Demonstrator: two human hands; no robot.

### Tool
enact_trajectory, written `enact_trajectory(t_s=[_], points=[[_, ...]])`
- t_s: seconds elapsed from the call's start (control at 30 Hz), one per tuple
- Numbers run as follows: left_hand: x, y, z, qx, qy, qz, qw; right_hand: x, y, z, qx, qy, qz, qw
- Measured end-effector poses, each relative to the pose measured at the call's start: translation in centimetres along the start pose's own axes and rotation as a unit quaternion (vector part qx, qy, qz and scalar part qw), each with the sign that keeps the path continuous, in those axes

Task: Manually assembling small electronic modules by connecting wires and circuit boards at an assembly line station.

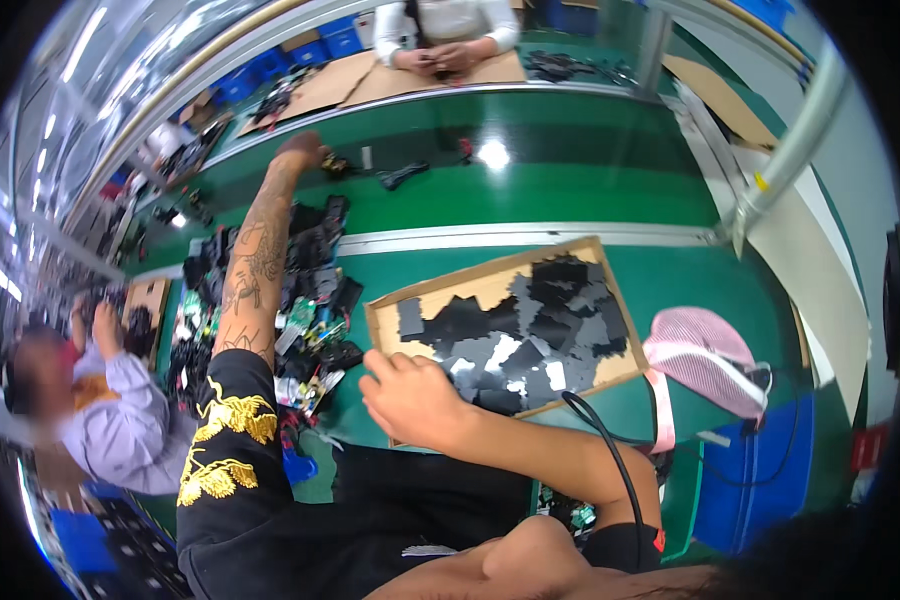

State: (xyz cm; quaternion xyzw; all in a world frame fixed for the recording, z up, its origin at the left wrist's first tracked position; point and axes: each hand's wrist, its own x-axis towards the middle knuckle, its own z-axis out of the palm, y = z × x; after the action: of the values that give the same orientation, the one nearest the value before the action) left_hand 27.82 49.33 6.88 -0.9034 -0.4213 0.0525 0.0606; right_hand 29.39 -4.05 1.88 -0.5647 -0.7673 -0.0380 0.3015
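Note:
My left hand (303, 150) is stretched far out over the green conveyor belt (570, 180). Its fingers are foreshortened and blurred, so I cannot make out a grip. Just right of it, a small dark and yellowish part (336, 164) lies on the belt. My right hand (415, 400) hovers by the near left corner of a shallow cardboard tray (500, 273), fingers loosely bent and apart, holding nothing visible. Many flat black and grey pieces (490, 318) overlap inside the tray. Beneath my left forearm spreads a heap of black parts and green circuit boards (315, 325).
A pink mesh cap (705, 355) sits right of the tray, near a black cable (618, 462) and a blue bin (755, 480). A black cabled part (403, 176) rests on the belt. Across it a person (450, 40) works; another person (120, 400) sits left. A metal rail (530, 238) borders the belt.

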Motion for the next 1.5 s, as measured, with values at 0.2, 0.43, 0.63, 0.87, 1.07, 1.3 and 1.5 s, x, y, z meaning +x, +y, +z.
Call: enact_trajectory(t_s=[0.2,0.43,0.63,0.87,1.07,1.3,1.5], points=[[-12.1,7.3,-6.3,-0.001,0.116,0.214,0.970,-0.2,1.0,0.3,0.006,-0.021,0.014,1.000],[-32.4,5.3,-7.7,-0.006,0.044,0.212,0.976,0.8,0.1,-0.5,0.044,-0.028,-0.018,0.998],[-38.7,0.2,-6.4,-0.037,0.028,0.110,0.993,0.8,0.1,-0.9,0.048,-0.047,0.007,0.998],[-39.1,-3.0,-3.8,-0.063,-0.059,0.020,0.996,1.5,0.0,-0.7,0.052,-0.053,0.007,0.997],[-40.2,-4.4,-4.0,-0.189,-0.023,0.084,0.978,1.6,-0.3,-1.0,0.054,-0.059,0.011,0.997],[-39.5,-5.9,-2.0,-0.144,-0.004,-0.008,0.990,1.5,-0.3,-1.1,0.050,-0.065,0.018,0.996],[-38.2,-4.5,-2.8,-0.070,-0.030,-0.040,0.996,1.5,-0.5,-1.0,0.052,-0.071,0.032,0.996]])
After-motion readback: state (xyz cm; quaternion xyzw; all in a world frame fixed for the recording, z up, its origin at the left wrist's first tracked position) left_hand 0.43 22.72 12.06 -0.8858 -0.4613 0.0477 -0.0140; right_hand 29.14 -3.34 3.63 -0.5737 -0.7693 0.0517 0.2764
